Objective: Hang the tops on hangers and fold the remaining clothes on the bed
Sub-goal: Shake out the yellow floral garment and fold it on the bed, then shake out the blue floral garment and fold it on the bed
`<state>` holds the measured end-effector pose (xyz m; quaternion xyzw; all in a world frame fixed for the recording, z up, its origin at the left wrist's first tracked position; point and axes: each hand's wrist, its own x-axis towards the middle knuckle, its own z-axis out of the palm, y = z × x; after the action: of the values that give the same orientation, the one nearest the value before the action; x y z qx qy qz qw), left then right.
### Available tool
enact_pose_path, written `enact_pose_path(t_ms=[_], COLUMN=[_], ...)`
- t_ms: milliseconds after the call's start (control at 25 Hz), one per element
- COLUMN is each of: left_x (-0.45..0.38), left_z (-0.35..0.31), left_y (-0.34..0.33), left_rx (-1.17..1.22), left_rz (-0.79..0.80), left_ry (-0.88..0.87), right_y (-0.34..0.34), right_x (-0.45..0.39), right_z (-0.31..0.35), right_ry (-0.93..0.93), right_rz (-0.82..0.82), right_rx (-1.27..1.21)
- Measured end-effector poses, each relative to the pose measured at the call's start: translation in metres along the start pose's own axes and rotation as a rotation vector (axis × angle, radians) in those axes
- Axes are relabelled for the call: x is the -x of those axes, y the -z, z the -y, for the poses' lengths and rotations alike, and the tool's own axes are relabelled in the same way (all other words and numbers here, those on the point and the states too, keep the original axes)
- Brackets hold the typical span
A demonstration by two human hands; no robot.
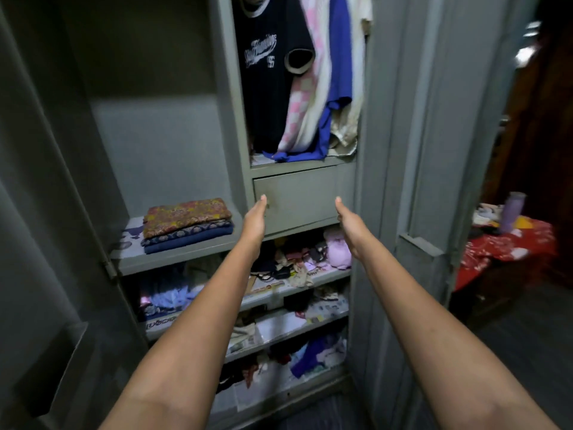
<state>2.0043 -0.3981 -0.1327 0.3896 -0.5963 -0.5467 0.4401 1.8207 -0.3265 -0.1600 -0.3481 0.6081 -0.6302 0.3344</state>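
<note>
Both hands, the left hand [255,219] and the right hand [348,220], are reaching forward with straight fingers, holding nothing. The hanging tops [297,72] are crowding just above them; brushing the loose hems risks dragging one off.

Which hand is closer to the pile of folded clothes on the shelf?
Left. The left hand is just right of the folded clothes; the right hand is farther right, across the grey drawer front.
</note>
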Motion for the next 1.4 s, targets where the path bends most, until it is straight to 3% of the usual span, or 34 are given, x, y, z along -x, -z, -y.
enact_pose_path(t_ms=[280,480,640,920,1400], left_x=[0.067,0.162,0.212,0.230,0.199], left_z=[0.009,-0.005,-0.018,-0.017,-0.032], left_y=[-0.114,-0.201,-0.267,-0.402,-0.693], left_rx=[0.140,0.163,0.189,0.181,0.207], left_rz=[0.462,0.791,0.965,1.109,1.071], left_ry=[0.065,0.071,0.077,0.111,0.092], right_y=[0.118,0.204,0.265,0.387,0.661], right_x=[0.140,0.249,0.307,0.324,0.226], right_z=[-0.004,0.007,0.015,0.014,0.039], right_ry=[-0.067,-0.121,-0.124,-0.129,-0.085], right_rz=[-0.400,-0.686,-0.897,-1.043,-1.045], right_rx=[-0.022,-0.021,0.051,0.009,0.093])
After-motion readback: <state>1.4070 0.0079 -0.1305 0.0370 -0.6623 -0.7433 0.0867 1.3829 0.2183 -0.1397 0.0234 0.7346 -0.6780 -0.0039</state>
